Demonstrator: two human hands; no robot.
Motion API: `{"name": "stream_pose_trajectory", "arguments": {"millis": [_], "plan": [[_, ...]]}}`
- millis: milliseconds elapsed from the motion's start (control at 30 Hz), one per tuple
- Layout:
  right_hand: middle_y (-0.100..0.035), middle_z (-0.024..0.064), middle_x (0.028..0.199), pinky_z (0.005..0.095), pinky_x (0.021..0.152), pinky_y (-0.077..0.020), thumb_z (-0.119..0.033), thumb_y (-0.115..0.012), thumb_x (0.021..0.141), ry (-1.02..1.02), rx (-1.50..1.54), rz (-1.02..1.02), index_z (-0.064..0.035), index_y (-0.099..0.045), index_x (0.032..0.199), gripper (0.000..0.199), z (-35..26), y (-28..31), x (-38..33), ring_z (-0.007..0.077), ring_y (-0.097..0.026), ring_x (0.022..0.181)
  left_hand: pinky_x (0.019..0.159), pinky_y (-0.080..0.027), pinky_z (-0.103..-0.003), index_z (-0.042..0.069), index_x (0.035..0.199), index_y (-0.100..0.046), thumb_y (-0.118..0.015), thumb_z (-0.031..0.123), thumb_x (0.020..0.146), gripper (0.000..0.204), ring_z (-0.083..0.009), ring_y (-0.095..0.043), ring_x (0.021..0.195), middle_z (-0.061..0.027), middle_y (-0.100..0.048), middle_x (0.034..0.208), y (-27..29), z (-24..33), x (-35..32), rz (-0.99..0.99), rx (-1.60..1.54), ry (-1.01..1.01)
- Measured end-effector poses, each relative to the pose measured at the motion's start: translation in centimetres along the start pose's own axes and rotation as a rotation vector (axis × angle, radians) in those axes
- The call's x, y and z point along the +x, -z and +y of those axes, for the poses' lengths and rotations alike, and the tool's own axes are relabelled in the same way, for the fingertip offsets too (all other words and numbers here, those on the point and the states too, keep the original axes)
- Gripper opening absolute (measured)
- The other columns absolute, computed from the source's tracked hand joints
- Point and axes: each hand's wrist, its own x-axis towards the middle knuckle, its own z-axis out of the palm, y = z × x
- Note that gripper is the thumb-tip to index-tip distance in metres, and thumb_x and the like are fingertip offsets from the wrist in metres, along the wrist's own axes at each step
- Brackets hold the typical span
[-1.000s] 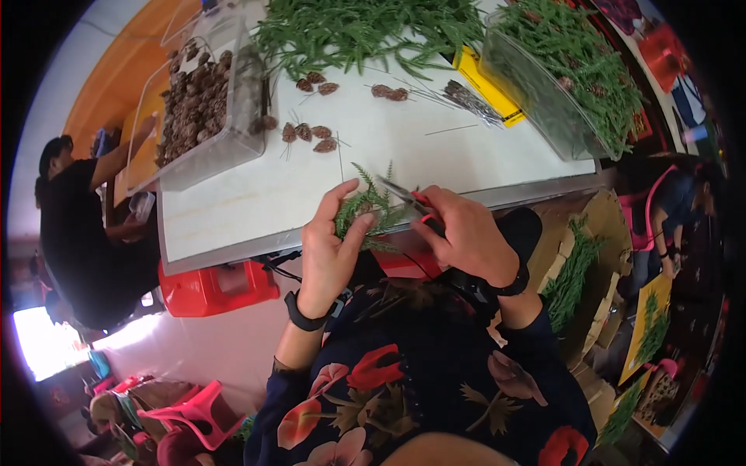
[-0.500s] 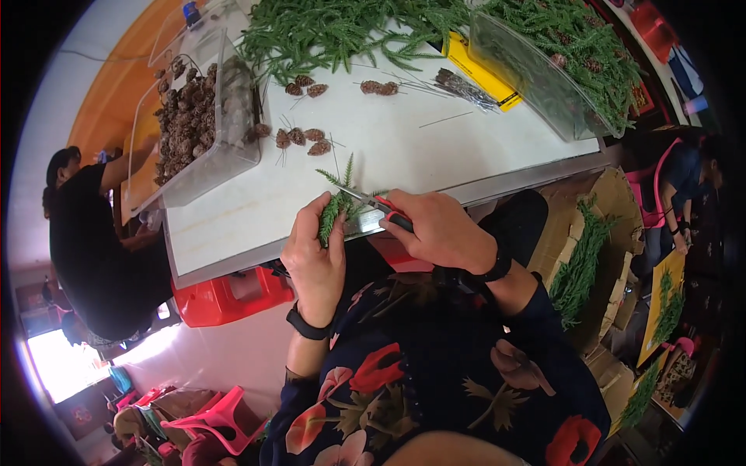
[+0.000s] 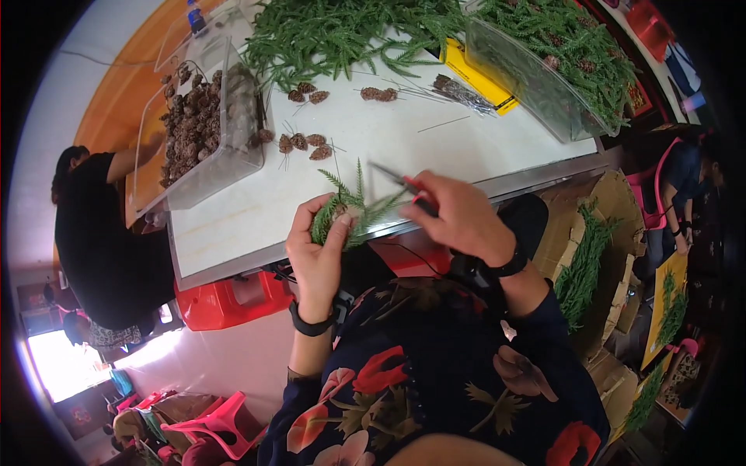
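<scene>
We hold a little bunch of green sprigs (image 3: 347, 208) in our left hand (image 3: 317, 252). Our fingers are wrapped tight around the stems, and the tips fan out above our thumb. The bunch is just over the near edge of the white table (image 3: 233, 213).

Our right hand (image 3: 460, 217) grips a pair of pliers with red handles (image 3: 404, 185). The thin metal tip points at the top of the bunch and is very close to it. We cannot tell if it touches.

On the table, a few small brown pine cones (image 3: 305, 144) lie loose, just past our hands. To the left stands a clear plastic box (image 3: 203, 128) full of more pine cones. A big pile of green branches (image 3: 342, 31) lies at the far side. Next to it is a flat yellow package (image 3: 475, 79), with a bundle of thin wires (image 3: 460, 92) lying at its edge. To the right is another clear tub (image 3: 536, 81) packed with green branches.

A red stool (image 3: 233, 299) sits under the table. A person in a black shirt (image 3: 97, 233) stands on the left.
</scene>
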Motion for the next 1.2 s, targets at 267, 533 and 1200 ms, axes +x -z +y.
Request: {"name": "stream_pose_trajectory", "arguments": {"millis": [267,533,1200], "plan": [[-0.055,0.0106,0.098,0.0468,0.073,-0.0482,-0.036,-0.075,0.075,-0.104,-0.473,0.229,-0.0088,-0.059,0.107,0.045,5.3,0.4,2.5,0.0342,-0.055,0.094,0.071,-0.052,-0.026,-0.001,0.119,-0.054,-0.060,0.000,0.090,0.029,-0.0185,-0.068,0.081,-0.0099,-0.066,0.098,-0.2,1.0,0.4,-0.294,-0.842,0.385],[-0.056,0.0102,0.097,0.0470,0.073,-0.0465,-0.035,-0.075,0.074,0.047,-0.538,0.389,-0.0075,-0.061,0.100,0.041,5.7,-0.2,4.2,0.0340,-0.055,0.094,0.070,-0.050,-0.025,-0.001,0.115,-0.056,-0.061,0.004,0.089,0.027,-0.0145,-0.063,0.079,-0.0063,-0.064,0.095,-0.3,0.6,-0.5,-0.251,-0.740,0.406],[-0.068,0.0021,0.087,0.0256,0.072,-0.0509,-0.010,-0.063,0.092,0.273,0.466,0.375,-0.0045,-0.064,0.089,0.007,2.1,10.2,4.7,0.0094,-0.063,0.078,0.077,-0.048,-0.024,0.003,0.131,-0.042,-0.065,-0.002,0.085,0.051,-0.0115,-0.058,0.090,-0.0053,-0.054,0.112,-0.7,-1.0,-1.1,-0.092,-0.491,0.106]]}}
